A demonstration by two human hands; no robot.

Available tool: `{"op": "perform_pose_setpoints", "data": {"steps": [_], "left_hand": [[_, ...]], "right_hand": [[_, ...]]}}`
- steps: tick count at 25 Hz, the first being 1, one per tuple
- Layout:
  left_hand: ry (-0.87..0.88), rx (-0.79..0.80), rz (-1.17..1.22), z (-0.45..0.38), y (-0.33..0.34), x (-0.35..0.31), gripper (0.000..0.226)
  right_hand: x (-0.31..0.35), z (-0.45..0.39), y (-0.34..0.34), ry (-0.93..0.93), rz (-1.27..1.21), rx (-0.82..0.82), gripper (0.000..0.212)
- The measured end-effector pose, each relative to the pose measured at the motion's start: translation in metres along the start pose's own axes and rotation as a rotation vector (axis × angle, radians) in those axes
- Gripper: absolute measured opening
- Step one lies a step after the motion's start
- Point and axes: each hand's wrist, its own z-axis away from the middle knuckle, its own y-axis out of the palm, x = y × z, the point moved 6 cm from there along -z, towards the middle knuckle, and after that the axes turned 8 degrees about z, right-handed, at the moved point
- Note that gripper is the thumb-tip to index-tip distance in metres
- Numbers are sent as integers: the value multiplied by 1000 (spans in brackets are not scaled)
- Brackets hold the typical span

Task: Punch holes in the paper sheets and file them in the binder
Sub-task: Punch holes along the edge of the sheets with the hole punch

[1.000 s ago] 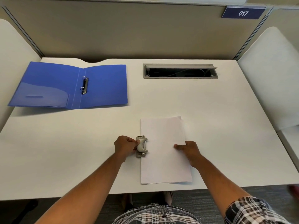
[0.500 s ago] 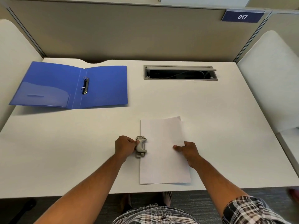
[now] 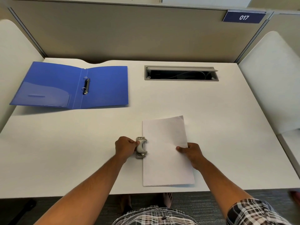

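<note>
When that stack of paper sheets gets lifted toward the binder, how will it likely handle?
The paper sheets are thin and loose, so probably floppy, sagging if lifted by one edge. The fanned corners suggest they may slide apart on the smooth desk. Likely light.

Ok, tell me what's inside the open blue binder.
The binder holds only its metal ring mechanism and a clear pocket on the left cover; no sheets show. Anything tucked inside that pocket cannot be made out.

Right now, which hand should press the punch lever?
Left. The left hand already grips the hole punch at the paper stack's left edge; the right hand is busy holding the stack's right edge steady.
</note>
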Motion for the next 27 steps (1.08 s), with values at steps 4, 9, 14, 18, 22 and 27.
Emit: {"op": "perform_pose_setpoints", "data": {"steps": [4, 9, 14, 18, 22, 27], "left_hand": [[-7, 6, -7, 1, 0, -1, 30], [-17, 10, -5, 2, 1, -2, 30], [-57, -27, 28, 8, 4, -3, 33], [-70, -19, 11, 9, 5, -4, 31], [-65, -23, -13, 4, -8, -2, 31], [-72, -66, -74, -14, -51, 2, 26]], "right_hand": [[-1, -3, -14, 9, -4, -4, 19], [-4, -5, -30, 22, 18, -25, 20], [-3, -3, -29, 15, 10, -31, 19], [-2, -3, -26, 19, 0, -26, 19], [-3, -3, -26, 24, 4, -19, 20], [3, 0, -18, 5, -34, 13, 18]]}}
